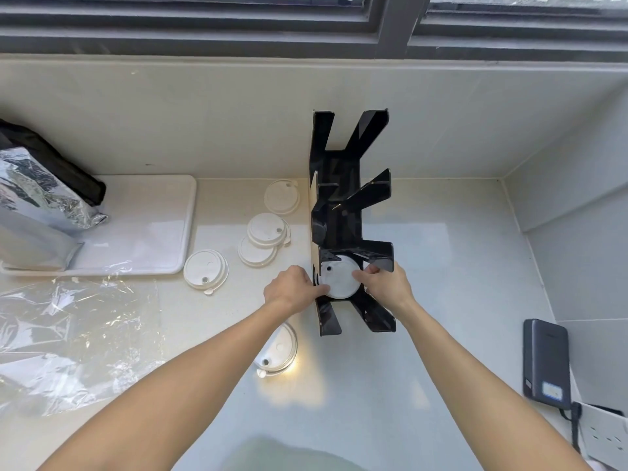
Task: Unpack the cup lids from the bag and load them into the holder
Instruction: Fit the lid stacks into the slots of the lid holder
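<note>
A tall black holder (pixel 339 185) with several slanted slots stands on the counter. In its nearest slot sits a white cup lid (pixel 341 278). My left hand (pixel 290 288) grips that lid's left edge and my right hand (pixel 385 283) grips its right edge. Loose white lids lie to the left: one (pixel 282 196) near the wall, a small overlapping pile (pixel 263 237), one (pixel 205 271) by the tray, and one (pixel 277 351) partly hidden under my left forearm. The crumpled clear plastic bag (pixel 74 338) lies flat at the left.
A white tray (pixel 149 219) at the left holds a silver foil pouch (pixel 37 202) and a black bag (pixel 57 161). A dark power bank (pixel 545 358) with a cable leans at the right wall beside a white socket strip (pixel 605 436). The wall and window frame lie behind.
</note>
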